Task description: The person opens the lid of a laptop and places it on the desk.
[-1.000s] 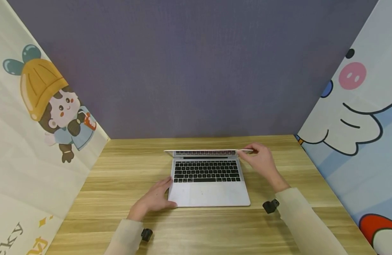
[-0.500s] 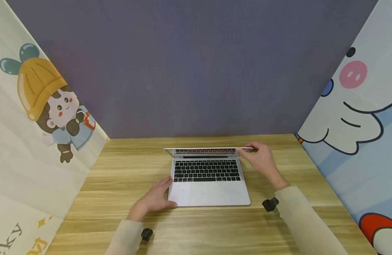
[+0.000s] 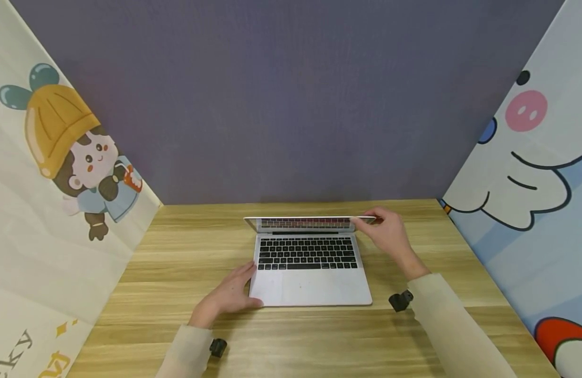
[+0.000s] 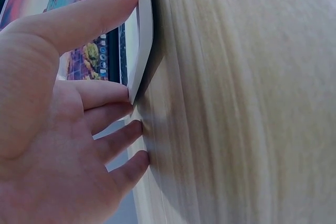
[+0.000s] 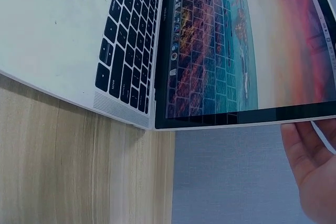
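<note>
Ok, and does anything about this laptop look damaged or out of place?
A tiny dark speck stands out on the pale laptop, in front of the keyboard. Whether it's dirt or damage, I can't tell.

A small booth-like nook: a plain grey-purple panel [image 3: 291, 105] behind the wood-grain surface [image 3: 300, 341], cartoon-printed sheets [image 3: 50, 226] at frame left and right.

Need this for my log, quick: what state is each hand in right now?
Left hand: open, touching the laptop base around its near left corner.
Right hand: closed, holding the laptop lid near its right corner.
</note>
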A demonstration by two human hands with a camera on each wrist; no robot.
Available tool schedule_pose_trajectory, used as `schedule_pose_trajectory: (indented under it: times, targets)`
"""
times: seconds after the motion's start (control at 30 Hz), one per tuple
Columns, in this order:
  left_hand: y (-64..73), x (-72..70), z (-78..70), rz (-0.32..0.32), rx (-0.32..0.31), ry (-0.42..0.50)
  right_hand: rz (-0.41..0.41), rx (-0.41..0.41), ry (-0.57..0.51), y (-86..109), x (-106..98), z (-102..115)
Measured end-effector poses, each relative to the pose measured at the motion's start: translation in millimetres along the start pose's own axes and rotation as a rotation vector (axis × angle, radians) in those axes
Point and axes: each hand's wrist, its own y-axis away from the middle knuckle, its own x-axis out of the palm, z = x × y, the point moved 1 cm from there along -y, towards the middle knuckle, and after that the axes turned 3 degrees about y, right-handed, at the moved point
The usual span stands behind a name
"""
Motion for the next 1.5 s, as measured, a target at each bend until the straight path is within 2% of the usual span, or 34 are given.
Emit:
schedule_pose_trajectory:
  times: [0.5,0.93,1.27,1.5]
  targets:
    - [0.5,0.3,1.3,-0.003,-0.003,0.007,-0.014,-0.019,-0.014,-5.7,1,-1]
    - [1.2,1.4,1.6,-0.002,0.007,-0.003,-0.016,-0.010,0.008,-9.0,2,-3]
    - [-0.3,3.5,0.7,-0.001,0.000,-0.002,-0.017,0.015,-0.009,-11.1,1,-1]
    - [-0.8,4.0,2.2,-0.006,0.000,-0.006,-0.036,0.001,-0.021,-12.7,2,0]
